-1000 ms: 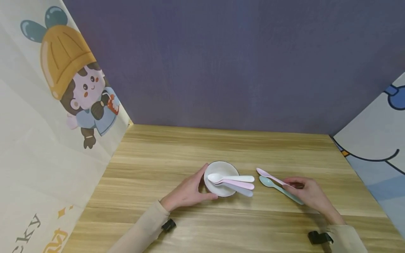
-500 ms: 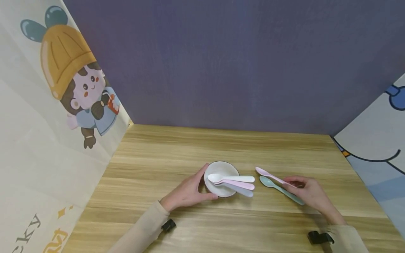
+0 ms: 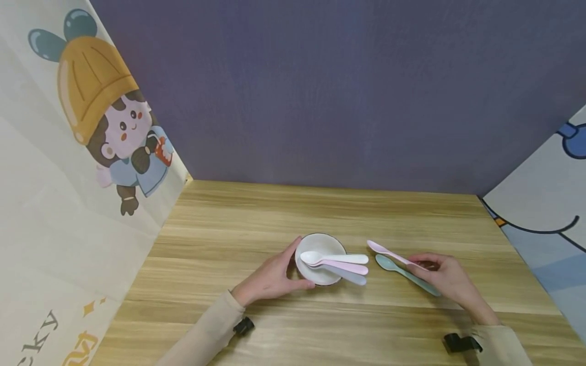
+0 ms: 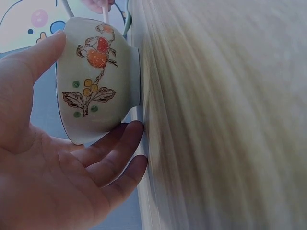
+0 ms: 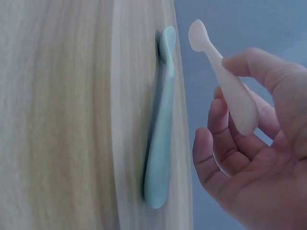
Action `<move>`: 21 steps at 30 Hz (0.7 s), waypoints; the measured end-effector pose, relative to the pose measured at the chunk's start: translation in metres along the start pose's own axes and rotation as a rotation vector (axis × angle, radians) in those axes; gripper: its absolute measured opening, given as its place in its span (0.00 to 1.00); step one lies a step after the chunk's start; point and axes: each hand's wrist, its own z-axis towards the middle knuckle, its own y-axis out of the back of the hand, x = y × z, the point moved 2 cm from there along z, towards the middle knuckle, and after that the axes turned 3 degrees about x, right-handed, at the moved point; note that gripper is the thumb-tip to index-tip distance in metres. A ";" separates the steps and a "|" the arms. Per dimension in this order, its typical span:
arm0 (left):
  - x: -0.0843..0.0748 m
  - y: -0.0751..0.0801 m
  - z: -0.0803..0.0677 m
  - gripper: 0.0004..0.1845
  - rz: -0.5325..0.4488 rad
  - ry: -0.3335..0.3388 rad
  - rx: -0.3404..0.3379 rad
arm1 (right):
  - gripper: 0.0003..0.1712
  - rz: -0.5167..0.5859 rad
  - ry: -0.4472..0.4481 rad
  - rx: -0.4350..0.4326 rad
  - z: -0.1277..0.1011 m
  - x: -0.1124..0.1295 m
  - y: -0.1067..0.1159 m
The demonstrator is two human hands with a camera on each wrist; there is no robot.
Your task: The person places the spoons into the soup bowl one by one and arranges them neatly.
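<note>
One pink spoon (image 3: 386, 251) in right hand (image 3: 446, 282).

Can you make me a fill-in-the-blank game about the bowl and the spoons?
1. The left hand touches the ____, which has painted fruit on its side.
2. The number of spoons resting across the bowl is ____.
3. The right hand pinches the ____ spoon by its handle.
4. The green spoon lies flat on the ____.

Missing words: bowl; three; pink; table
</note>
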 end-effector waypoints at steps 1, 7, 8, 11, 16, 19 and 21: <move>0.000 0.000 0.000 0.62 -0.002 -0.002 0.000 | 0.18 0.002 0.003 -0.001 0.000 0.001 0.000; 0.001 0.000 0.001 0.62 0.005 -0.017 -0.003 | 0.17 0.022 0.041 0.007 0.001 0.007 0.002; 0.001 0.000 0.001 0.62 0.005 -0.019 -0.004 | 0.17 0.023 0.048 0.010 0.002 0.008 0.003; 0.001 0.000 0.001 0.62 0.010 -0.018 -0.005 | 0.16 0.031 0.061 0.018 0.002 0.011 0.004; 0.001 0.000 0.000 0.63 0.014 -0.004 -0.002 | 0.15 0.033 0.074 0.031 0.003 0.014 0.005; 0.001 0.000 0.000 0.63 0.014 -0.002 0.001 | 0.15 0.035 0.075 0.034 0.003 0.017 0.006; 0.001 0.000 0.000 0.63 0.012 -0.006 0.003 | 0.15 0.032 0.075 0.035 0.003 0.019 0.006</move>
